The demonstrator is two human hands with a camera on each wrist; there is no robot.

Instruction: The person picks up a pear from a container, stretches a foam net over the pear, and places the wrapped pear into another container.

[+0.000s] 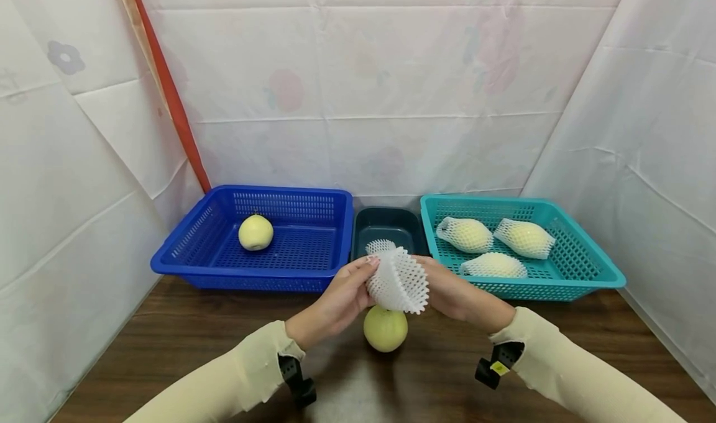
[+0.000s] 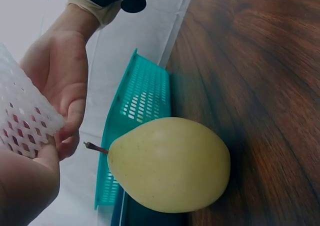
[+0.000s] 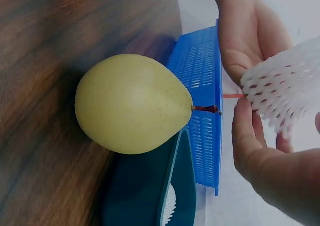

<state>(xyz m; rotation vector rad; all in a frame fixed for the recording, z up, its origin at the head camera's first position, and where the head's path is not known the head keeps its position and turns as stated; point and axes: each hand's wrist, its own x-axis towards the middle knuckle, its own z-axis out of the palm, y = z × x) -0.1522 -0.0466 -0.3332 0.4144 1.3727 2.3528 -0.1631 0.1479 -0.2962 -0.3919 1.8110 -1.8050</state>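
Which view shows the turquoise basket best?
The head view: the turquoise basket shows almost whole, with three net-wrapped fruits inside. Left wrist shows part of it behind the pear; right wrist shows none.

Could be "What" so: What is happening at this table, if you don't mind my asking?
A person's left hand and right hand hold a white foam net sleeve above a bare pear standing on the wooden table; the sleeve is not on it. Another bare pear lies in the blue basket on the left. The teal basket on the right holds three sleeved fruits, apparently pears. Between the baskets is a small dark tray.
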